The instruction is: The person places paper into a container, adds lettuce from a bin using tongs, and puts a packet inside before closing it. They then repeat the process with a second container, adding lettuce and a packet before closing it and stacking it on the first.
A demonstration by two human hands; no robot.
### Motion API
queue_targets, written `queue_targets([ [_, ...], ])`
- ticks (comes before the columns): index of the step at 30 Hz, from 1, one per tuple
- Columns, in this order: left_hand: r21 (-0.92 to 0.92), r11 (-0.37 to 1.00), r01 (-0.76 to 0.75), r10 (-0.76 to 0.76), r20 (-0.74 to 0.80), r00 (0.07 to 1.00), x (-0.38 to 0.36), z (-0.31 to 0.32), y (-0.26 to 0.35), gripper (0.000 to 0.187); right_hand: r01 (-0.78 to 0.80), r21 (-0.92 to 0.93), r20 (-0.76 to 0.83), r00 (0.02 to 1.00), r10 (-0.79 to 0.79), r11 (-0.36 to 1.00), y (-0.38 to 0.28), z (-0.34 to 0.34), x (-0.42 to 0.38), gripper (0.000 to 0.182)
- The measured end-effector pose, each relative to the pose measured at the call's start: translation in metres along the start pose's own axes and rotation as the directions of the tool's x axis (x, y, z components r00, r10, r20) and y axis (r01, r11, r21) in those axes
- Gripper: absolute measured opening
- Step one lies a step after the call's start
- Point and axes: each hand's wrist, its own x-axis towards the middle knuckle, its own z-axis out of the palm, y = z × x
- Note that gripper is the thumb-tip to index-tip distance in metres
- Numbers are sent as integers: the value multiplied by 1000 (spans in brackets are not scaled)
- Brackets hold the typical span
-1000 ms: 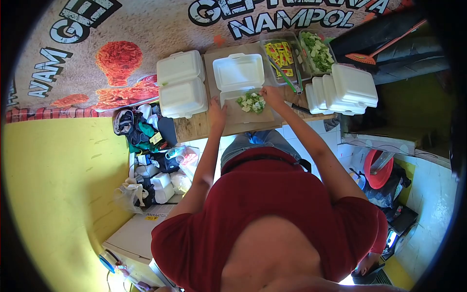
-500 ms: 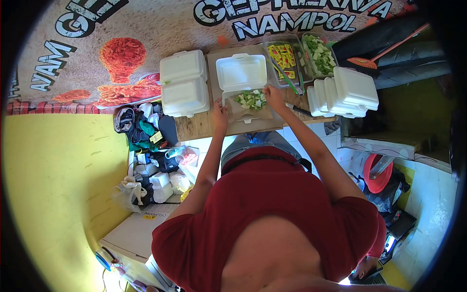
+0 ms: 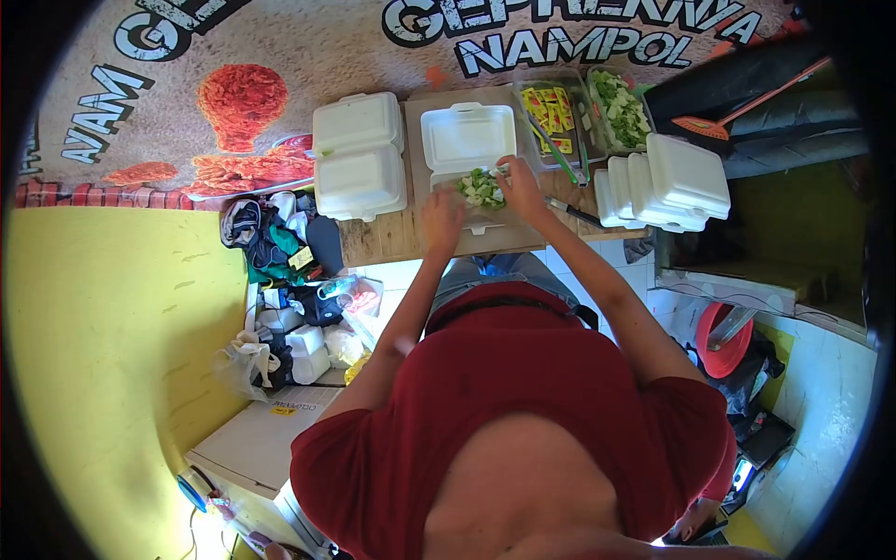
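Observation:
A white foam food box [image 3: 469,135] lies with its lid raised on the wooden table, in front of me. Chopped green and white vegetables [image 3: 481,189] sit on brown paper in its base. My left hand [image 3: 442,222] is over the left side of the base, its fingers smeared by motion. At the right side, my right hand [image 3: 523,189] has its fingers bent together by the vegetables and the box edge; what they pinch, if anything, is hidden. A black-handled knife [image 3: 574,213] rests right of my right hand.
Stacked closed foam boxes [image 3: 359,182] stand left, more foam boxes [image 3: 686,177] right. Behind are a tub of yellow sachets [image 3: 551,107] with green-handled tongs [image 3: 567,168] and a tub of chopped greens [image 3: 619,110]. The table's front edge [image 3: 383,252] is near my waist. Another person [image 3: 695,518] is partly visible.
My left hand has moved right and slightly toward me, from the box's left edge to over its base. My right hand stays by the right edge, its fingers slightly shifted. The view has shifted slightly.

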Motion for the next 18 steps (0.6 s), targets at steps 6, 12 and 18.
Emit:
queue_targets([
  [6, 309, 951, -34, -72, 325, 943, -4, 24, 12, 68, 256, -268, 268, 946, -183, 929, 4, 25, -19, 29],
  [12, 368, 929, -36, -47, 216, 975, -9, 46, 3, 73, 303, -326, 320, 927, -197, 896, 22, 36, -25, 30],
  [18, 225, 974, 8, -56, 210, 976, 15, 7, 5, 61, 192, -331, 406, 913, -44, 924, 8, 29, -18, 30],
])
